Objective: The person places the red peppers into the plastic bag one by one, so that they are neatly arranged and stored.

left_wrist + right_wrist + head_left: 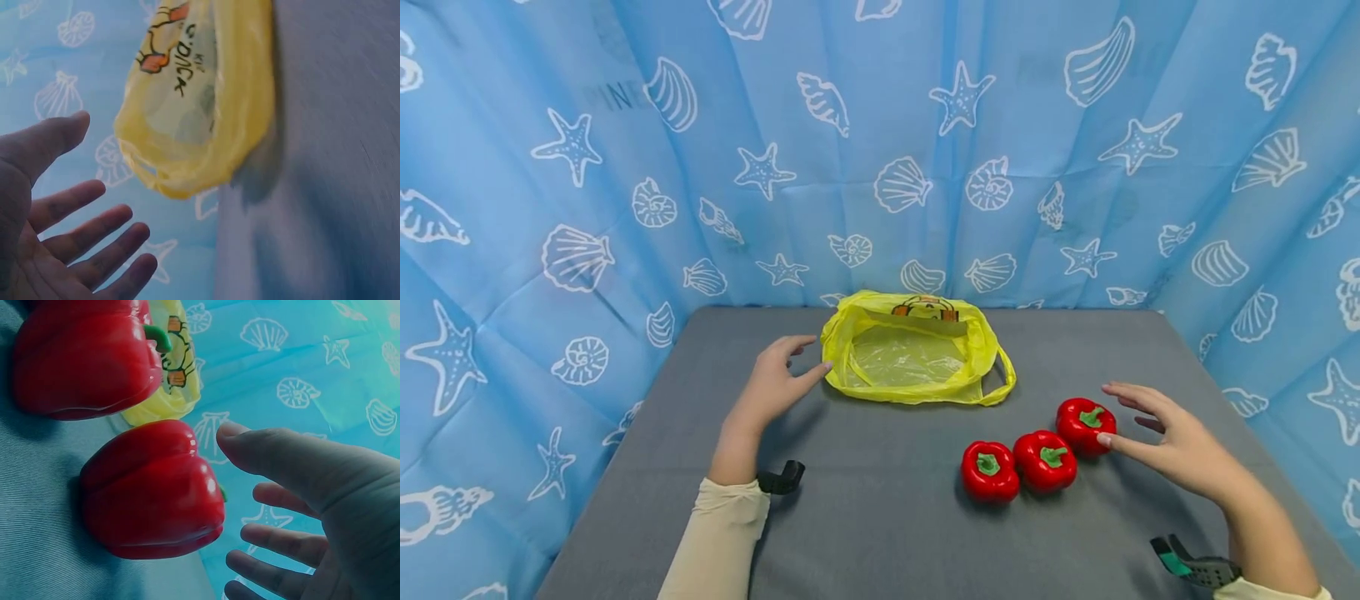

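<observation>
A yellow plastic bag [992,342] with an orange and black print lies at the back of the table, its mouth gaping toward me. Just left of its rim is my left hand [777,379], thumb and fingers spread apart; the left wrist view shows the palm [37,256] holding nothing. Three red bell peppers with green stems form a slanting row on the right: a left one [990,473], a middle one [1043,468] and a right one [1081,427]. Over the right pepper's side hovers my right hand [1180,442], fingers parted around air.
Grey cloth covers the table [865,500]. Behind it and along both sides hangs a blue curtain [880,225] printed with white shells and starfish. A black strap sits on my left wrist [782,477], and a dark band [1198,567] on the right one.
</observation>
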{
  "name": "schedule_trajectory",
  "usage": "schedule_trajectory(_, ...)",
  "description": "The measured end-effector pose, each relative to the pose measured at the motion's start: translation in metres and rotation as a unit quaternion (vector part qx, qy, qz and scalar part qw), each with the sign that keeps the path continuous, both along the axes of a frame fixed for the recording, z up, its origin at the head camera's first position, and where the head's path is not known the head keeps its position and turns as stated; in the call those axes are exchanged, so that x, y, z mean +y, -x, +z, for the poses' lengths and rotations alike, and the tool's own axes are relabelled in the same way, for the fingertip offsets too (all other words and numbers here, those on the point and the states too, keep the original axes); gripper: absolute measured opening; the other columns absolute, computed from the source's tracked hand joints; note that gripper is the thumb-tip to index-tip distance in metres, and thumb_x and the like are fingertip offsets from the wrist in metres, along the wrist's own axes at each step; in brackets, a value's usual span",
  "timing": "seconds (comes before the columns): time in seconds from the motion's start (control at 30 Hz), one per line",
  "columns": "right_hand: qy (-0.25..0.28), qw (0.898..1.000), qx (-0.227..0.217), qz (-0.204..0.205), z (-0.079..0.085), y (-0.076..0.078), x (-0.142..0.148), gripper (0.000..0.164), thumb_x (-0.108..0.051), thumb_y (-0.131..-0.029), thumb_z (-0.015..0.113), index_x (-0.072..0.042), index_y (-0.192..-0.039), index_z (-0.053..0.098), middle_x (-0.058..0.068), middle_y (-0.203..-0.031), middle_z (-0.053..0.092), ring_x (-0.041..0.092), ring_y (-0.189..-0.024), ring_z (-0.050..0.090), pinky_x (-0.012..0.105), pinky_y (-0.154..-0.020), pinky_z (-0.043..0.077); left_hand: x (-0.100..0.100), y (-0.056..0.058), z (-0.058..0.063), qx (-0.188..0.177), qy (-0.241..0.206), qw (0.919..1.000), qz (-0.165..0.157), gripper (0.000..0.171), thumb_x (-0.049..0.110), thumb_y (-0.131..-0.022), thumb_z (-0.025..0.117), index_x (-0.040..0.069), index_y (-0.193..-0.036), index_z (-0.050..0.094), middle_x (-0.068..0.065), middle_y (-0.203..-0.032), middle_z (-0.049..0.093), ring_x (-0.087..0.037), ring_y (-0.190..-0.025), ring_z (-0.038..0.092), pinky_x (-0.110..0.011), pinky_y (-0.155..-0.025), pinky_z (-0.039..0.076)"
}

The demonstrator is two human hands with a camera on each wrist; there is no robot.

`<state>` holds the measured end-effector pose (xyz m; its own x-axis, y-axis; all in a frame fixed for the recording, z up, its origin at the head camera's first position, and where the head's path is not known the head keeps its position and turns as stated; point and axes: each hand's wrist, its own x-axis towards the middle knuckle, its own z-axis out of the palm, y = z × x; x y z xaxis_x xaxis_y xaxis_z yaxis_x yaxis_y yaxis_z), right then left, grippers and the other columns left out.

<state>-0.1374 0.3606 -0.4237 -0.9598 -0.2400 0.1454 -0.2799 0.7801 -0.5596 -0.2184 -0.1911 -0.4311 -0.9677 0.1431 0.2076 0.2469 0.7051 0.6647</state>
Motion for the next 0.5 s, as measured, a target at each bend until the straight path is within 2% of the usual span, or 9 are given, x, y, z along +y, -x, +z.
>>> schedule_trajectory(0.03,0.003,1.0,-0.004,0.001,-0.002,0.0,0.0,0.069,-0.026,-0.091,0.087,-0.009,-0.15,0.056,0.019,-0.147,0.056,0.028,-0.125,0.055,0.045,-0.092,0.062,0.002,0.002,0.001,-0.002,-0.01,0.9999,0.002,0.062,0.039,-0.099,0.077,0.005,-0.148,0.06,-0.018,-0.147,0.061,-0.04,-0.135,0.058,-0.061,-0.11,0.051)
schedule_trajectory(0.07,0.002,1.0,-0.006,-0.004,-0.004,0.001,-0.001,0.069,-0.027,-0.091,0.087,-0.01,-0.15,0.056,0.017,-0.147,0.057,0.027,-0.125,0.055,0.038,-0.091,0.062,0.005,0.003,0.001,-0.005,-0.02,0.9998,0.006,0.062,0.039,-0.099,0.076,0.005,-0.148,0.06,-0.018,-0.148,0.06,-0.04,-0.136,0.057,-0.061,-0.111,0.05)
schedule_trajectory(0.13,0.007,1.0,-0.009,-0.006,-0.007,0.001,-0.001,0.07,-0.027,-0.091,0.087,-0.009,-0.151,0.055,0.018,-0.148,0.056,0.031,-0.125,0.055,0.037,-0.091,0.062,0.009,0.006,0.002,-0.016,-0.053,0.9983,0.02,0.061,0.04,-0.1,0.075,0.007,-0.149,0.059,-0.017,-0.15,0.059,-0.04,-0.139,0.055,-0.061,-0.113,0.049)
schedule_trajectory(0.23,0.017,1.0,-0.009,-0.006,-0.01,0.001,0.001,0.072,-0.027,-0.091,0.087,-0.009,-0.152,0.054,0.017,-0.149,0.054,0.027,-0.125,0.055,0.03,-0.09,0.061,0.015,0.01,-0.002,-0.024,-0.116,0.9913,0.058,0.059,0.041,-0.102,0.073,0.009,-0.149,0.059,-0.016,-0.152,0.057,-0.04,-0.141,0.054,-0.059,-0.116,0.047)
schedule_trajectory(0.27,0.018,1.0,-0.006,-0.009,-0.01,0.001,0.002,0.072,-0.027,-0.091,0.087,-0.01,-0.152,0.054,0.016,-0.148,0.054,0.022,-0.124,0.055,0.02,-0.088,0.057,0.017,0.011,-0.004,-0.024,-0.136,0.9878,0.072,0.058,0.04,-0.102,0.072,0.009,-0.149,0.059,-0.016,-0.152,0.057,-0.04,-0.142,0.054,-0.058,-0.117,0.047)
schedule_trajectory(0.33,0.02,1.0,-0.002,-0.01,-0.011,0.001,0.004,0.073,-0.026,-0.09,0.088,-0.01,-0.152,0.054,0.015,-0.148,0.054,0.02,-0.122,0.054,0.008,-0.085,0.05,0.021,0.013,-0.01,-0.026,-0.17,0.9806,0.093,0.056,0.039,-0.103,0.071,0.008,-0.148,0.059,-0.016,-0.152,0.057,-0.04,-0.143,0.054,-0.057,-0.118,0.047)
schedule_trajectory(0.37,0.021,1.0,-0.002,-0.008,-0.012,0.001,0.005,0.074,-0.026,-0.089,0.088,-0.01,-0.153,0.053,0.016,-0.148,0.053,0.021,-0.122,0.054,0.006,-0.085,0.048,0.022,0.014,-0.014,-0.027,-0.181,0.9781,0.1,0.055,0.038,-0.104,0.07,0.008,-0.148,0.059,-0.016,-0.152,0.057,-0.041,-0.143,0.054,-0.056,-0.118,0.047)
schedule_trajectory(0.4,0.02,1.0,-0.002,-0.009,-0.012,0.001,0.005,0.075,-0.027,-0.089,0.089,-0.01,-0.153,0.053,0.016,-0.148,0.053,0.021,-0.122,0.054,0.002,-0.083,0.041,0.024,0.014,-0.017,-0.03,-0.187,0.9765,0.102,0.055,0.038,-0.104,0.07,0.008,-0.148,0.059,-0.016,-0.152,0.058,-0.041,-0.143,0.054,-0.055,-0.118,0.048)
schedule_trajectory(0.5,0.02,1.0,-0.008,-0.003,-0.015,0.002,0.003,0.078,-0.028,-0.088,0.089,-0.009,-0.154,0.052,0.018,-0.149,0.053,0.036,-0.122,0.052,0.002,-0.083,0.041,0.027,0.016,-0.024,-0.042,-0.192,0.9752,0.101,0.056,0.037,-0.104,0.07,0.008,-0.15,0.057,-0.016,-0.153,0.056,-0.04,-0.143,0.054,-0.055,-0.118,0.048)
